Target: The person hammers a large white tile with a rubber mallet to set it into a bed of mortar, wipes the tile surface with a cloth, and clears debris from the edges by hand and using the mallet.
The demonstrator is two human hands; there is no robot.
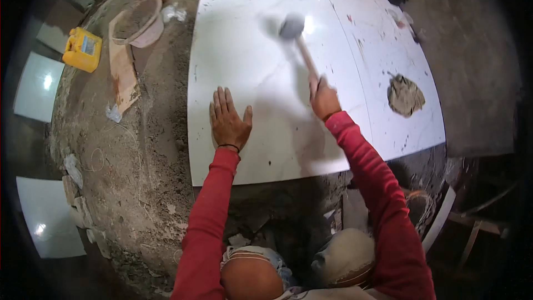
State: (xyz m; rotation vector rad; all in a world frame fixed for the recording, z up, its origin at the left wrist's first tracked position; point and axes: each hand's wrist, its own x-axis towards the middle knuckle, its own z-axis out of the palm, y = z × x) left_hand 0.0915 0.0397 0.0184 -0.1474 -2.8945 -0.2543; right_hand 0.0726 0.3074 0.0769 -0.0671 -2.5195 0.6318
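Note:
My left hand [230, 124] lies flat on a large glossy white tile [266, 153], near its left edge, with the fingers stretched out. In my right hand [323, 100] is the wooden handle of a mallet [292, 26]. Its dark, rounded head is slightly blurred and sits over the far middle of the white surface; whether it touches the tile I cannot tell. A thin joint line runs to the right of the mallet, with another white tile [388, 66] beyond it. On that one rests a crumpled, muddy grey-brown cloth or clump [406, 96].
Rough cement ground [158, 172] borders the tiles on the left. There stand a pinkish basin [150, 36], a wooden board [124, 78] and a yellow jerrycan [83, 50]. Loose white tiles [50, 219] lie at the far left. My knees [252, 278] are close to the tile's near edge.

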